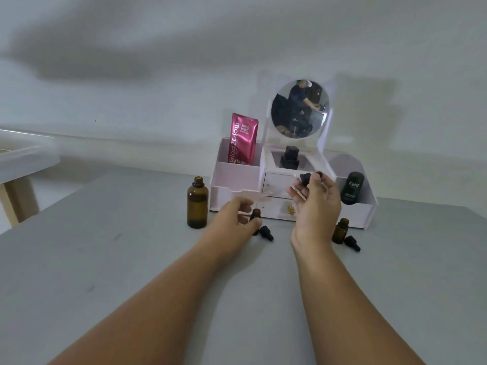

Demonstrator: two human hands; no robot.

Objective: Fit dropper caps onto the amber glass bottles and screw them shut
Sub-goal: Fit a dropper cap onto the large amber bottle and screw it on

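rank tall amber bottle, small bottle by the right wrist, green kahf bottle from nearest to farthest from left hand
1. Tall amber bottle, just left of the left hand.
2. Small bottle, farther right.
3. Green Kahf bottle, back right.

Near bench (131, 285) open; approach from near or left is free. Far edge walled by organiser (232, 177) and mirror (300, 109). Tall amber bottle (197, 204) stands left of it. In front: middle bottle (255, 214) in left hand (234, 214) grip, loose cap (266, 233) just right; right bottle (340, 231) and second cap (352, 243) close together. Right hand (319, 206), holding a dropper (305, 178), over the gap between.
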